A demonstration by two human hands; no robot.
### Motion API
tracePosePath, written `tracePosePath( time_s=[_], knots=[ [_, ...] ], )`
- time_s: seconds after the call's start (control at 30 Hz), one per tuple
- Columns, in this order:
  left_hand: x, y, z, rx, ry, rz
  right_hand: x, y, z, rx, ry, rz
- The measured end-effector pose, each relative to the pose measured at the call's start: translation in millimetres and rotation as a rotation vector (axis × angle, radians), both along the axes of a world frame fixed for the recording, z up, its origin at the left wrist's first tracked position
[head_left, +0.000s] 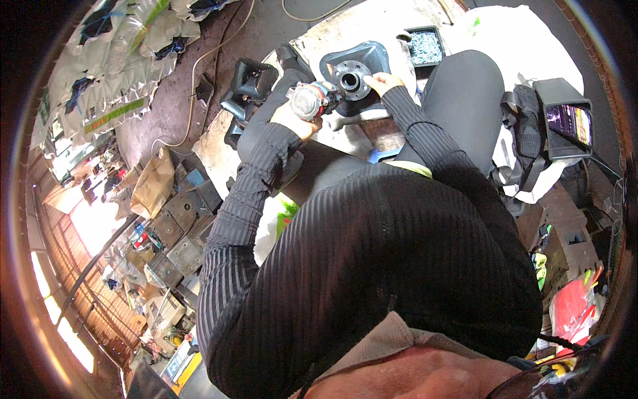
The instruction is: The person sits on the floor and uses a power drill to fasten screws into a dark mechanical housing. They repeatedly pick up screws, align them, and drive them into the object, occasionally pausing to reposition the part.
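The left hand (290, 121) is clamped around a power tool (311, 100) whose nose points at the dark metal flange plate (359, 66) lying on the pale sheet (345, 30), while the right hand (382, 82) rests its curled fingers on the plate's edge, beside a tray of screws (425, 46).

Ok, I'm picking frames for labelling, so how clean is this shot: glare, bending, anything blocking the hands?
Head view: strong fisheye bending and a dark rim; blown-out orange glare at the lower left; the person's own dark torso fills the middle, leaving the left hand on the power tool and the right hand on the grey metal part small but fairly sharp.
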State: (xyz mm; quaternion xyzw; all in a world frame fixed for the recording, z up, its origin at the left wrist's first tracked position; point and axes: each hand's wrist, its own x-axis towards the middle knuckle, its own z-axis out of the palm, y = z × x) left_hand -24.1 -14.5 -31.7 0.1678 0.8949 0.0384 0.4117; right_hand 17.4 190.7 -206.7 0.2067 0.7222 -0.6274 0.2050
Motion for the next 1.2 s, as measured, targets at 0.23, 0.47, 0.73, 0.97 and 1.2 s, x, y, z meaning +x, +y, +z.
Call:
tracePosePath(
  time_s=[0.23,0.47,0.73,0.97,1.2],
  knots=[
    [10.7,23.3,38.5,0.233,0.026,0.181,-7.4,3.4,-3.2,0.125,0.116,0.008],
    [65.5,-16.2,16.8,0.746,0.251,0.594,-2.6,33.0,3.5,-0.81,-0.367,-0.44],
    [109.2,-3.3,34.4,0.562,0.631,-0.06,32.0,29.3,95.0,-1.373,-0.298,-0.493],
    [112.4,10.9,63.0,0.399,0.622,-0.208,35.2,14.9,88.7,-1.359,-0.236,-0.503],
    [112.8,1.8,50.1,0.42,0.568,-0.158,34.6,3.6,78.4,-1.311,-0.209,-0.538]
  ],
)
